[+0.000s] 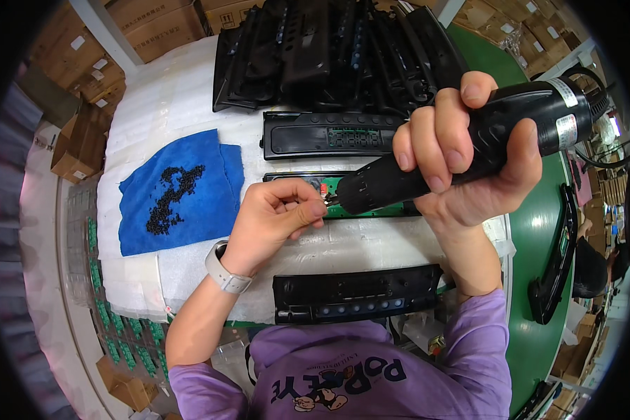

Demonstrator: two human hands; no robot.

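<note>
My right hand (pixel 462 147) is wrapped round a black electric screwdriver (pixel 392 183), its cord leaving from the upper right end. The tool lies slanted, its narrow end pointing left and down over a green circuit board (pixel 392 209) set in a black plastic panel (pixel 287 178). Beside the tip, my left hand (pixel 283 213) is closed in a pinch; what its fingers hold is too small to make out. A red part (pixel 323 189) shows on the board by the fingers. Much of the board is hidden under the tool and my hands.
Many small black screws (pixel 164 210) lie on a blue cloth (pixel 220 175) at the left. Another black panel (pixel 294 136) sits behind the board, and one (pixel 357 294) lies nearest me. Black housings (pixel 315 56) are piled at the back. Cardboard boxes (pixel 84 143) stand at the far left.
</note>
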